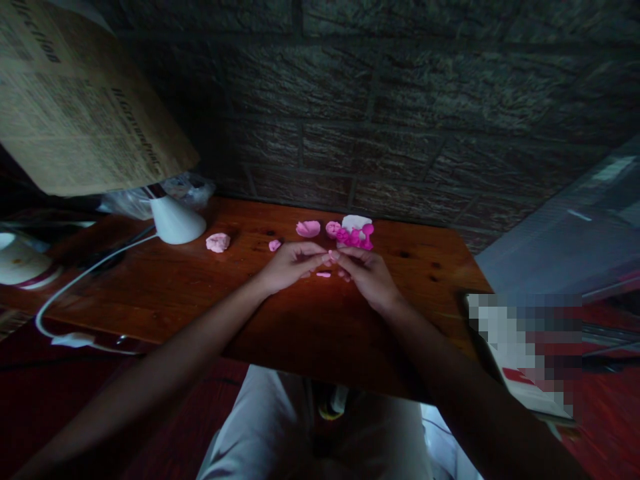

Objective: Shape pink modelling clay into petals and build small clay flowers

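Note:
Over the table, my left hand [293,265] and my right hand [371,275] meet fingertip to fingertip. Between their thumbs and forefingers they pinch a small bit of pink clay [333,255]. A thin pink clay strip [323,275] lies just below the fingers. Behind the hands are a shallow pink clay piece [309,229], a rounded pink piece with creases [333,229] and bright magenta shaped pieces [356,238] by a whitish piece [357,222]. To the left sit a small pink lump [275,245] and a larger pale pink lump [218,243].
A lamp with a white base [179,221] and newsprint shade [95,100] stands on the left of the wooden table [200,293]. Its white cord [80,273] hangs over the front edge. A cup [25,260] lies far left. A brick wall [330,133] rises behind.

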{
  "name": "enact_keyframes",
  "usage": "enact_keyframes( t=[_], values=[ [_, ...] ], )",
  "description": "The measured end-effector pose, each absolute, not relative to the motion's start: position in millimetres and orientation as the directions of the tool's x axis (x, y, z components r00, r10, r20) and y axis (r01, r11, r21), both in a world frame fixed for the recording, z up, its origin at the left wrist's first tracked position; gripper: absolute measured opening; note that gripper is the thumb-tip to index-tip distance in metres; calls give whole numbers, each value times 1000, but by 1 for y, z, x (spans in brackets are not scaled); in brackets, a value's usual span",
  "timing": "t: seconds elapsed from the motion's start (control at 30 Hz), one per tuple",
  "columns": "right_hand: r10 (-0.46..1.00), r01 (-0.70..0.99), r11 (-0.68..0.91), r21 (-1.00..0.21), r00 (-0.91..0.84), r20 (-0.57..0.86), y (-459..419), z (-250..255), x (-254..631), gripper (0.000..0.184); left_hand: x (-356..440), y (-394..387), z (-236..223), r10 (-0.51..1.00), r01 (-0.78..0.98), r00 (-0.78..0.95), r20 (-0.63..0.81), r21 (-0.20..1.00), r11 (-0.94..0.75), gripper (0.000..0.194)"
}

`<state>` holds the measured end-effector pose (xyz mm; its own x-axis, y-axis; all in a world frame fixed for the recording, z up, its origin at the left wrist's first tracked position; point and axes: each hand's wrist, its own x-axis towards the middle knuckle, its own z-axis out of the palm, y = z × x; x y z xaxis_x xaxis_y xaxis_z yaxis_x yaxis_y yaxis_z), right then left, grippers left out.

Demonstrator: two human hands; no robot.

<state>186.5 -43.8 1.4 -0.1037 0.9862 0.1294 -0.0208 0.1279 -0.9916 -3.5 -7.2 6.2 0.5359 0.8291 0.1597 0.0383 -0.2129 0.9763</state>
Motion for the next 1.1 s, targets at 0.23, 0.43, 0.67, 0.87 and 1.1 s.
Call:
enact_keyframes(
  t=[0.23,0.43,0.67,0.87,1.1],
  values=[
    [989,-188,24,-982,-138,50,-46,5,183,34,-3,-7,5,828,30,538,161,977,-210,38],
    [989,-262,-29,-965,-147,11,-46,3,181,32,-1,-8,4,830,-21,524,190,977,-211,38],
    [984,-339,-122,-933,-163,-69,-46,3,183,31,-1,-6,2,837,-113,489,247,969,-220,34],
    [976,-405,-178,-897,-191,-107,-47,4,182,33,-3,-4,-4,845,-175,485,226,972,-160,28],
    [976,-410,-161,-898,-203,-82,-47,3,180,35,-1,-4,-3,843,-200,495,209,972,-124,30]
  ],
)
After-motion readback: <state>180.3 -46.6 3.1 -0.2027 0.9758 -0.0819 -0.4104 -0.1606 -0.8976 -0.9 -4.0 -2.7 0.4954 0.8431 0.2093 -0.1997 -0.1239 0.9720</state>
